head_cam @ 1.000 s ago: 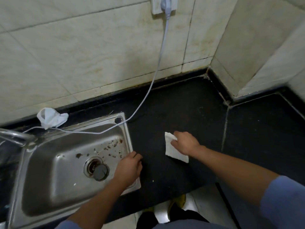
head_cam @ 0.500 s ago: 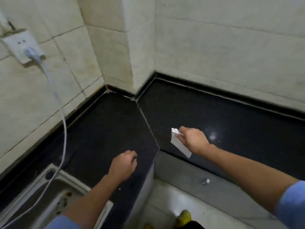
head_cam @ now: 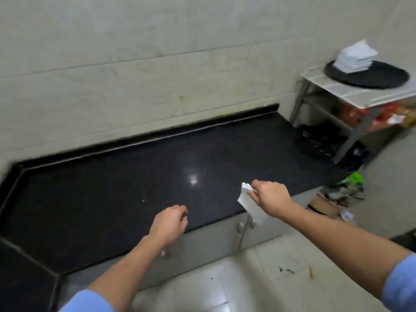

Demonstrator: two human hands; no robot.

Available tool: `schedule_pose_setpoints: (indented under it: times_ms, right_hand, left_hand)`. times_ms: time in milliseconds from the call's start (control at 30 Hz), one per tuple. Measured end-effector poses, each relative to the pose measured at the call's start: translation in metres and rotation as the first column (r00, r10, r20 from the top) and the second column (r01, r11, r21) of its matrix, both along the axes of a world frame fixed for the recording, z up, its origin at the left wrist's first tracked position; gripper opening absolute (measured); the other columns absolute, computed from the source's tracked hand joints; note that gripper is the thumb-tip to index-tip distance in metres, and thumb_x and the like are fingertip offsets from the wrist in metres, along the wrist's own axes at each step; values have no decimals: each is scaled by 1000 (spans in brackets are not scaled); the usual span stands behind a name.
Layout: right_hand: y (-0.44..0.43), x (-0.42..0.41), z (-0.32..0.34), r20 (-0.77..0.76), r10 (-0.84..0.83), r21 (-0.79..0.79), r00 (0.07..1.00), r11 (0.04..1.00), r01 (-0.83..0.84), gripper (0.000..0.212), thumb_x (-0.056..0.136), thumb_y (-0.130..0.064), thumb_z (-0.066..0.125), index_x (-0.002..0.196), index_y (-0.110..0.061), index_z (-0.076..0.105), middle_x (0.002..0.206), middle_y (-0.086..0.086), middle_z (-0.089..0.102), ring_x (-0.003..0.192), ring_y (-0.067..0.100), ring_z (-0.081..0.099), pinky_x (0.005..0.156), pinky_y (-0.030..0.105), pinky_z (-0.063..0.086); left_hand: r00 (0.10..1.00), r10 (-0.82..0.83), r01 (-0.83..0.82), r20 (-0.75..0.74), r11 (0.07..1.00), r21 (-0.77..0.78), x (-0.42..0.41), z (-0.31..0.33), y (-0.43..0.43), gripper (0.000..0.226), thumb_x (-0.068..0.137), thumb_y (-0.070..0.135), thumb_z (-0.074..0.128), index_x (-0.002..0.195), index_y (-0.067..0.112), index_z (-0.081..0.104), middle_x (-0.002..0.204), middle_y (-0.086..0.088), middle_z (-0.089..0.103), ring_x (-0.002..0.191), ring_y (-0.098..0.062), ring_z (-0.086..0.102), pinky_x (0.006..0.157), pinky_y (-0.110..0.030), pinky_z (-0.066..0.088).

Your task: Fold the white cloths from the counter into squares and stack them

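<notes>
A person's right hand point(head_cam: 271, 197) is gripping a folded white cloth point(head_cam: 251, 204) above the front edge of a black stone counter point(head_cam: 135, 188), the fingers point(head_cam: 253, 192) closed around the cloth's upper end while its lower part is hanging down past the counter's lip, in front of the grey cabinet doors point(head_cam: 225, 235) below. The left hand point(head_cam: 170, 224) is hovering just to the left of and slightly nearer than the right, fingers curled loosely inward and holding nothing, positioned over the counter's front edge. Whether it is touching the stone cannot be told. Both forearms are reaching forward from blue sleeves point(head_cam: 403, 282) at the bottom corners of the view. Far beyond the right hand, up and to its right, a stack of folded white cloths point(head_cam: 355, 56) is sitting on the left part of a round black tray point(head_cam: 378, 75), which is resting on a pale metal rack point(head_cam: 360, 95) standing past the counter's far end. The counter surface ahead of both hands is showing 1 bright reflection of light point(head_cam: 193, 179). A tiled wall point(head_cam: 135, 64) is rising behind the counter, and pale floor tiles point(head_cam: 225, 284) are lying beneath the 2 arms.
</notes>
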State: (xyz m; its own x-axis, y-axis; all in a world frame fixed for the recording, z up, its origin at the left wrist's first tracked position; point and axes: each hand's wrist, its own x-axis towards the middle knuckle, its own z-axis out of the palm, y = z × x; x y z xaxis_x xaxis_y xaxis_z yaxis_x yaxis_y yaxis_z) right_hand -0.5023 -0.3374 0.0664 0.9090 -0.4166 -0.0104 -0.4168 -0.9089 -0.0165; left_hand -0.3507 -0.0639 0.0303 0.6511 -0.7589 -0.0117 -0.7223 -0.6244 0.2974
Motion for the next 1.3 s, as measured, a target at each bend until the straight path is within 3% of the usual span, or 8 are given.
schedule_pose_setpoints:
  times_ms: [200, 433, 800, 933, 1067, 1200, 1233, 1300]
  right_hand:
    - [-151, -123, 3, -1, -243, 3, 970, 970, 243, 28, 98, -46, 38, 95, -20, 49, 103, 2, 65, 94, 30, 63, 64, 34, 35]
    - [-271, -211, -5, 16, -446, 29, 895, 895, 446, 30, 97, -47, 38, 94, -20, 51, 102, 2, 65, 95, 30, 63, 68, 35, 41]
    - [-479, -221, 59, 171, -507, 46, 845, 861, 507, 36, 99, -47, 38, 89, -17, 56, 92, 5, 66, 88, 29, 62, 64, 35, 41]
    - [-536, -211, 104, 341, -477, 88, 810, 874, 477, 32, 99, -40, 43, 82, -17, 57, 83, 6, 64, 81, 27, 60, 61, 32, 27]
    - [-588, -208, 135, 450, -453, 177, 769, 890, 421, 29, 99, -37, 46, 83, -17, 60, 75, -3, 59, 72, 21, 56, 58, 32, 30]
    - [-652, -206, 148, 509, -410, 257, 757, 912, 321, 34, 97, -47, 43, 84, -20, 61, 72, -5, 59, 67, 14, 54, 60, 35, 41]
    - [-669, -205, 149, 520, -391, 264, 759, 919, 293, 36, 96, -49, 41, 82, -21, 60, 72, -5, 60, 67, 13, 54, 60, 35, 41]
    - [-703, -202, 149, 541, -356, 286, 762, 930, 232, 34, 94, -50, 39, 79, -25, 56, 70, -7, 57, 65, 10, 53, 59, 33, 40]
  left_hand:
    - [970, -233, 229, -71, 971, -66, -79, 1, -198, 20, 89, 28, 52, 105, 21, 63, 100, 1, 67, 90, -23, 62, 76, -33, 50]
    - [882, -469, 467, -54, 883, -43, -111, 5, -360, 18, 89, 29, 52, 102, 22, 62, 99, 2, 66, 91, -22, 61, 75, -34, 49]
    - [775, -633, 617, 3, 755, -224, -104, 65, -649, 18, 90, 30, 56, 103, 21, 64, 93, 5, 66, 85, -16, 61, 73, -37, 52]
    - [726, -688, 633, -8, 672, -384, -110, 116, -740, 15, 84, 22, 61, 97, 18, 67, 78, 7, 64, 75, -15, 62, 69, -30, 48]
    - [685, -722, 598, -94, 632, -493, -129, 153, -808, 33, 79, 22, 68, 111, 17, 63, 96, 5, 64, 79, -11, 61, 75, -27, 49]
    - [659, -684, 553, -314, 723, -414, -139, 169, -870, 72, 74, 34, 76, 137, 22, 43, 120, 9, 52, 101, -11, 56, 91, -28, 45]
    - [630, -662, 519, -405, 747, -414, -140, 167, -886, 71, 72, 33, 78, 135, 22, 46, 118, 7, 54, 100, -13, 57, 91, -31, 48]
    - [569, -643, 469, -512, 765, -441, -142, 164, -914, 46, 72, 28, 80, 112, 17, 61, 104, 2, 63, 92, -14, 61, 85, -35, 51]
